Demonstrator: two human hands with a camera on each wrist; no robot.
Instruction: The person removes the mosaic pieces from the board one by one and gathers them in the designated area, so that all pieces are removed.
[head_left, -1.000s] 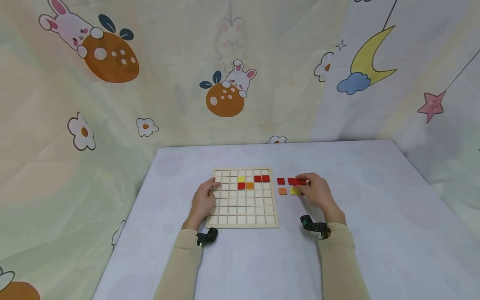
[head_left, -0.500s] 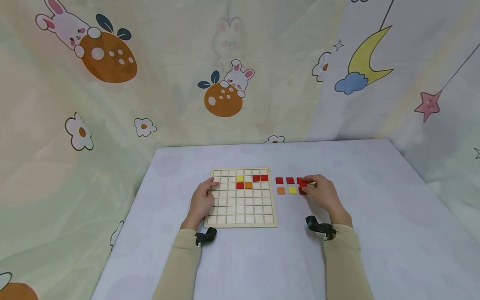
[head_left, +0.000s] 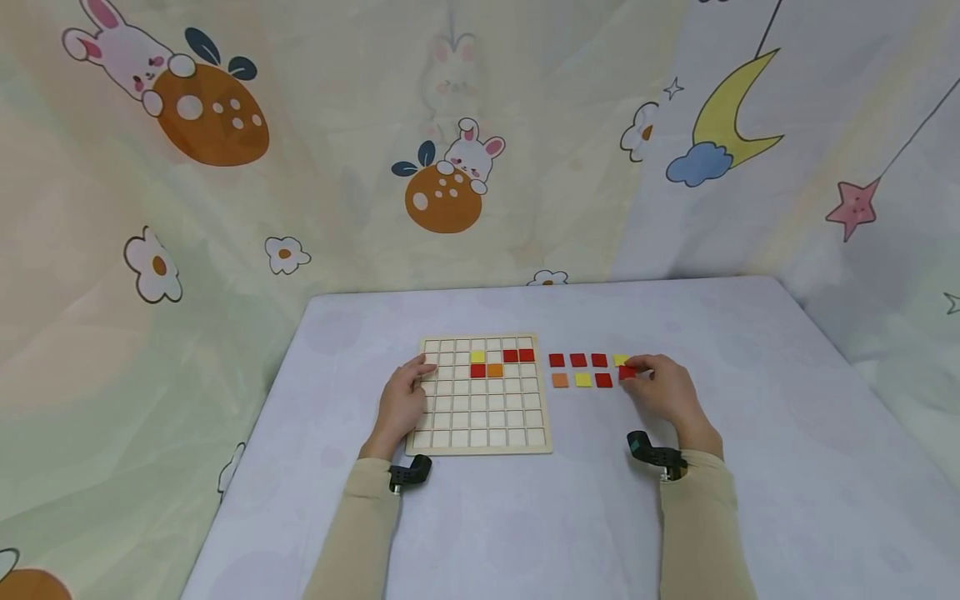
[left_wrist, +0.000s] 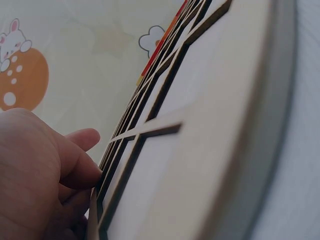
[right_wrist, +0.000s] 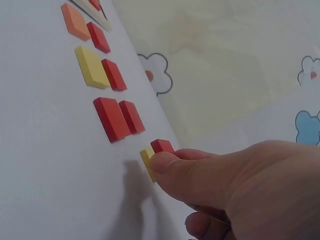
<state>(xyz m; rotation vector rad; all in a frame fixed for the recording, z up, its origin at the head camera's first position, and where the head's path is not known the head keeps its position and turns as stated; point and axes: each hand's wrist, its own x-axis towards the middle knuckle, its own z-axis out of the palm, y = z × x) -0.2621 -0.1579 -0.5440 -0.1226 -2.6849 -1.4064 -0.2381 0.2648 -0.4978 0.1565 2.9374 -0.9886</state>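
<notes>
In the head view, a pale wooden grid board (head_left: 480, 417) lies on the table, with red, yellow and orange square tiles in several of its cells. My left hand (head_left: 401, 398) rests at its left edge, fingertips on the frame; the left wrist view shows the finger (left_wrist: 80, 160) touching that edge. To the right of the board, my right hand (head_left: 667, 392) pinches a red tile (right_wrist: 161, 145) between thumb and fingers. A yellow tile (head_left: 620, 360) lies right by it, partly hidden by the thumb in the right wrist view; contact between these two tiles cannot be made out.
Two short rows of loose tiles lie between board and right hand: red tiles (head_left: 577, 360) in the far row, then an orange tile (head_left: 560, 380), a yellow tile (head_left: 583, 379) and a red tile (head_left: 603, 380) nearer. A patterned cloth (head_left: 337, 150) hangs behind the table.
My right hand has moved rightward along the tile rows with a red tile in its pinch, uncovering the third tile of each row. The left hand stays at the board's edge.
</notes>
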